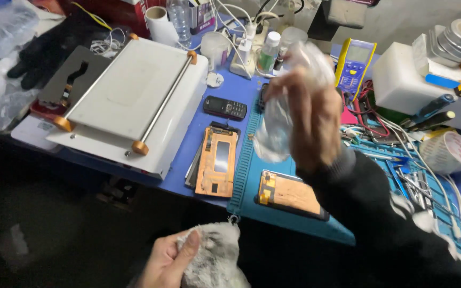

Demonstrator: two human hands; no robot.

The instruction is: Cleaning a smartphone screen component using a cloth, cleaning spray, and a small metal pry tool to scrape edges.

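Your right hand (pixel 308 120) is raised over the blue mat (pixel 246 154), fingers wrapped round a clear plastic squeeze bottle (pixel 278 128), blurred and tilted, its lower end toward the mat. Your left hand (pixel 169 261) sits low at the near edge, fingers closed on a grey-white wad of cloth (pixel 212 261), thumb pressed on top.

Progress, by my reading: bottle and cloth are both in hand but well apart; I cannot tell whether the cloth is wetted. The wipe itself looks not yet begun.

On the mat just below the bottle lies a phone screen panel (pixel 290 193), copper-coloured back up. A second panel (pixel 219 160) lies on the blue tabletop (pixel 188 170) beside the mat. Neither is touched. The white separator machine (pixel 134 101) stands to the left, a small black keypad phone (pixel 225 108) beyond.
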